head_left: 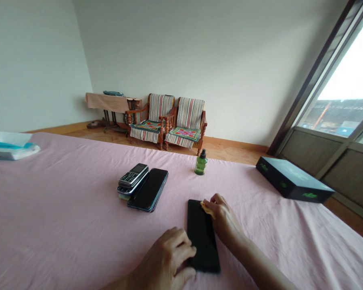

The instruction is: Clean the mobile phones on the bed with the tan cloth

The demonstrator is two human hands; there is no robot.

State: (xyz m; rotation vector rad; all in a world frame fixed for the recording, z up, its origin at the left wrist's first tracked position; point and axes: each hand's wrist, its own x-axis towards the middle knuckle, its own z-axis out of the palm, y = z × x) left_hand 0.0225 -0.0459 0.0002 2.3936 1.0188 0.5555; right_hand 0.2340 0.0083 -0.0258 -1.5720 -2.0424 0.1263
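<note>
A black smartphone lies flat on the pink bedspread right in front of me, its dark screen facing up. My left hand holds it by the lower left edge, fingers bent and fingertips on the rim. A small yellow cloth is pinched in my right hand, pressed against the upper right part of the screen. Past the phone stands a green spray bottle with a black top. To the left, several other phones lie together: dark smartphones beside a stack topped by a keypad phone.
A black box with green markings sits on the right of the pink cloth. At far left lies a white and blue soft pack. Beyond the edge stand two wooden chairs and a covered sewing table.
</note>
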